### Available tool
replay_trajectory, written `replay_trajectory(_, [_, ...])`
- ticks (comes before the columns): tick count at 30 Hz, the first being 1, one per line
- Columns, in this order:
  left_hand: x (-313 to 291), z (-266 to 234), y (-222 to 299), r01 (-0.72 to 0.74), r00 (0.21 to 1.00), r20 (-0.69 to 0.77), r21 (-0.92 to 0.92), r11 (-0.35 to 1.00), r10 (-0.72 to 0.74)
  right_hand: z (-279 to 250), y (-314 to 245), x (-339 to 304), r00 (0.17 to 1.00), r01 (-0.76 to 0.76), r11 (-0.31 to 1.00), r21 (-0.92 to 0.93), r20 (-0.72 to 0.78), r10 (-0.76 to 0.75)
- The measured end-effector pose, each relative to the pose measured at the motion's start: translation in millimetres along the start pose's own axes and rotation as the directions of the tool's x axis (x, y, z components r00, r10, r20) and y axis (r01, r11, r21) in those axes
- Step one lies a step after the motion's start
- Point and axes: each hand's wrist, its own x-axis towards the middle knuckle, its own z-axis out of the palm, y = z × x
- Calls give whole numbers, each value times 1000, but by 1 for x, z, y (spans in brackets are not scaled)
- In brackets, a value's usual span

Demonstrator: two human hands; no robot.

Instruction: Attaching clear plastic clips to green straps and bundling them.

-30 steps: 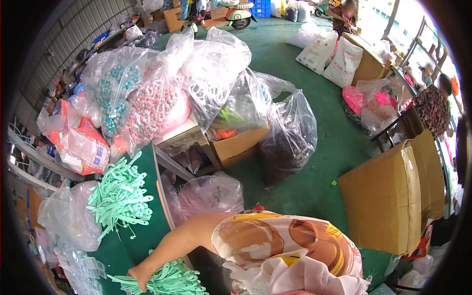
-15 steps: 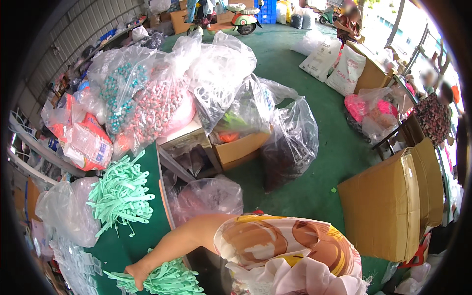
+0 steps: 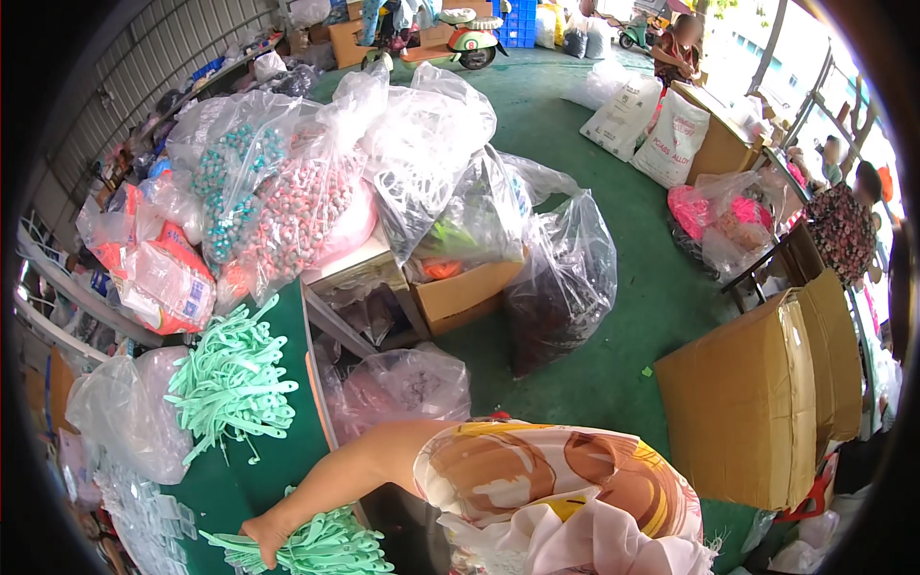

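Head view: left hand (image 3: 264, 535), fingers clamped on green plastic strips (image 3: 321, 548) lying under them on the table (image 3: 278, 460).

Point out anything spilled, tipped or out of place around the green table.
Nothing looks spilled or broken. The mint green plastic strips lie in a loose, splayed heap on the green table, some near its edge. The left hand rests on a second bundle of strips.
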Motion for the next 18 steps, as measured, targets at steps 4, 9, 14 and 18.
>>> replay_trajectory(4, [-1, -8, 7, 35, 998, 42, 124, 992, -40, 0, -3, -3, 1000, -23, 1000, 19, -10, 23])
replay_trajectory(9, [0, -3, 1, -34, 997, -67, 9, 999, 34, 1, -10, -6, 999, -36, 999, -16, -23, 35])
replay_trajectory(14, [1, -4, -3, -40, 999, -8, 143, 989, 41, 3, -12, -7, 998, -58, 998, -31, -30, 57])
replay_trajectory(18, [-1, -1, -9, -29, 999, 26, 194, 981, 24, 1, -7, -5, 998, -44, 999, -11, -38, 44])
